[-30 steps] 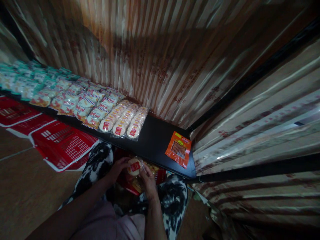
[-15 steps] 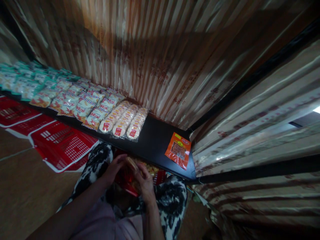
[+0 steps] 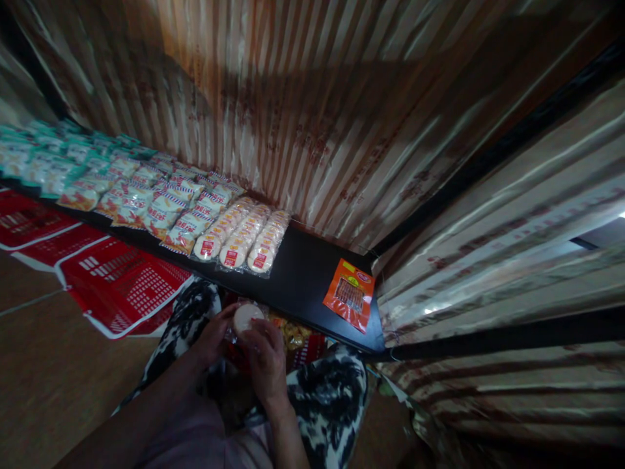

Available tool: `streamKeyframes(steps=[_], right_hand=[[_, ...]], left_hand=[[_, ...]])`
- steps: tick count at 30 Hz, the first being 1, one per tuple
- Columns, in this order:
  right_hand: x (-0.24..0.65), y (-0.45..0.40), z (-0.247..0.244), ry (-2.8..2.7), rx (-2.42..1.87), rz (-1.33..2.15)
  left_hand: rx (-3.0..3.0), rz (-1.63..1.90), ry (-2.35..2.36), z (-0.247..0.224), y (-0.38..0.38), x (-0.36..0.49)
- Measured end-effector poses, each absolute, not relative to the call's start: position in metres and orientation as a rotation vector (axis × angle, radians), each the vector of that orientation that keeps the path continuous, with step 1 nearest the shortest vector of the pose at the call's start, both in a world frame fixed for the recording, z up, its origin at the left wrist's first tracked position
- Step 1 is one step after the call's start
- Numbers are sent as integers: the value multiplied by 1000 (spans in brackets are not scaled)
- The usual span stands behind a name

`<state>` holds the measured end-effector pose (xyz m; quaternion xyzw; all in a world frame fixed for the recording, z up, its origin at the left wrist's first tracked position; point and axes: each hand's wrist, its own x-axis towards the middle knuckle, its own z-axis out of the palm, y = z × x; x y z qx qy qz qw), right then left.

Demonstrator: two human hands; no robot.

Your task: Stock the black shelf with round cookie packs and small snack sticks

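Turned over since a second ago, when its red label faced up, the wrapped cracker [image 3: 247, 317] now shows a plain pale side, and both hands have shifted a little to the left with it. It is held above the lap, just off the front edge of the shelf. The left hand [image 3: 217, 335] grips its left side by the clear wrapper. The right hand [image 3: 266, 357] is closed over its lower right edge, fingers bent across the round face.

Below and beside the right hand, a red basket [image 3: 312, 348] holds yellowish packets [image 3: 294, 337], too dim to make out, between the knees in black-and-white trousers [image 3: 329, 391]. On the black shelf [image 3: 303, 267], three overlapping rows of crackers [image 3: 234, 254] lie label up. An orange packet [image 3: 349, 296] lies well apart from them near the right end. Left of the rows come white bags [image 3: 168, 207] with striped edges, then green bags [image 3: 46, 159]. More red baskets [image 3: 129, 283] stand under the shelf's front edge at left. A striped curtain [image 3: 312, 130] hangs behind.
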<state>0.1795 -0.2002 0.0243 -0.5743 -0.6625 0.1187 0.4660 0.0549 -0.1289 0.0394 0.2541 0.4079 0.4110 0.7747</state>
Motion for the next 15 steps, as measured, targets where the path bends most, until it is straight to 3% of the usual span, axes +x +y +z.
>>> streamKeyframes(steps=[8, 15], right_hand=[[177, -200, 23, -1638, -1522, 108], [177, -200, 9, -1535, -1547, 204]], left_hand=[[532, 884, 849, 41, -130, 54], [360, 884, 764, 13, -126, 56]])
